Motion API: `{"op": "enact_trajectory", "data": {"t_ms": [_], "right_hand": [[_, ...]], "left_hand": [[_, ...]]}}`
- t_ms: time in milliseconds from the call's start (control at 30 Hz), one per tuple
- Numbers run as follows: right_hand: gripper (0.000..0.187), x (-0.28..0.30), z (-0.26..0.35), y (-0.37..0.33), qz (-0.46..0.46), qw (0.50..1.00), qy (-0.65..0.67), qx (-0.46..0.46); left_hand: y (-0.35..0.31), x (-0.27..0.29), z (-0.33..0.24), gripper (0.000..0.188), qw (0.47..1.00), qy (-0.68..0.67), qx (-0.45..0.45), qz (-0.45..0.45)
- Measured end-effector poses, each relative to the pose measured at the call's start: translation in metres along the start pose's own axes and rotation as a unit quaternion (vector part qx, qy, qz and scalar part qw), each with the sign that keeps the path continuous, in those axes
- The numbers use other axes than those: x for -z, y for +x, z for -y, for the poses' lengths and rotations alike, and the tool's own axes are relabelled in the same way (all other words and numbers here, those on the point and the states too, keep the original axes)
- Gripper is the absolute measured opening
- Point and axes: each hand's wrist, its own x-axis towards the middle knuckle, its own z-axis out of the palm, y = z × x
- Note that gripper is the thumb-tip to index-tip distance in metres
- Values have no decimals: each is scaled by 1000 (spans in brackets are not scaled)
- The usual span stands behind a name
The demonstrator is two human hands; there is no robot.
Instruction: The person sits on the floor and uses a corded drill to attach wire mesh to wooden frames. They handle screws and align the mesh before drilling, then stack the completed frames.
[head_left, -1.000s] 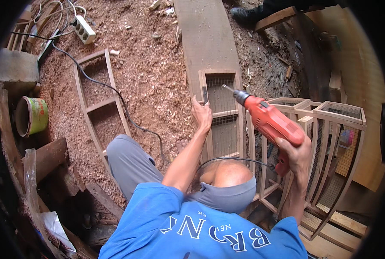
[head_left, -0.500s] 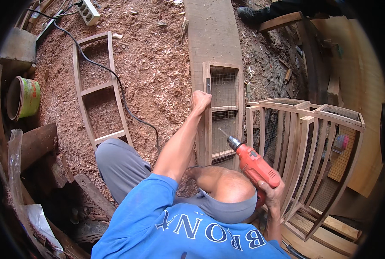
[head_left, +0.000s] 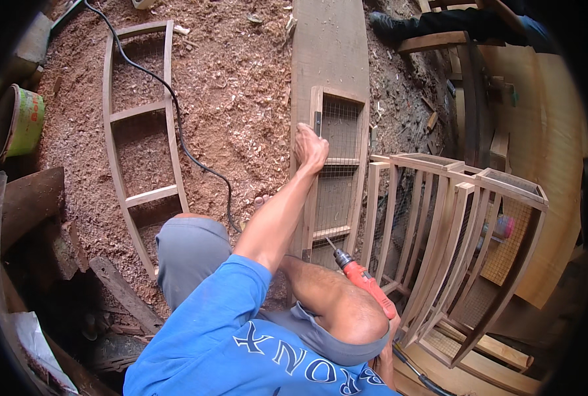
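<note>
A long wooden frame with wire mesh (head_left: 363, 142) lies on a wide plank (head_left: 330, 39) in front of me. My left hand (head_left: 311, 148) is closed on the frame's left rail, its fingertips partly hidden. Just beyond it, a small dark metal piece that looks like a hinge (head_left: 318, 121) sits on that rail. My right hand (head_left: 393, 325), partly hidden behind my knee, grips a red power drill (head_left: 370, 288). The drill's bit points up and left over the frame's near end, apart from my left hand.
Several slatted mesh frames (head_left: 439, 198) stand at the right. A ladder-like wooden frame (head_left: 139, 112) lies on shavings at the left, with a black cable (head_left: 182, 142) across it. A green tub (head_left: 25, 122) is far left. Another person's leg (head_left: 439, 26) shows at the top right.
The drill and my right hand have moved down and slightly left, bringing the bit near the frame's near end. My left hand stays on the rail. The view has shifted somewhat.
</note>
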Motion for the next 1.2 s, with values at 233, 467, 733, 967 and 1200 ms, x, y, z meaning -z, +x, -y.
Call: {"op": "enact_trajectory", "data": {"t_ms": [233, 467, 733, 967, 1200], "right_hand": [[64, 3, -19, -2, -1, 1000, 15, 9], [67, 3, -1, -1, -1, 999, -36, 24], [67, -2, 12, -2, -2, 998, -63, 17], [67, 0, 13, -9, -12, 998, -64, 12], [67, 10, 12, -35, -84, 996, -4, 10]], "left_hand": [[8, 11, -2, 36, 1000, 15, 14, 18], [-6, 10, 11, 41, 988, 90, -127, 19], [-54, -29, 50, 62, 942, 179, -278, -61], [-30, -16, 44, 32, 971, 58, -221, -64], [-6, 7, 30, 33, 964, 126, -232, 26]]}}
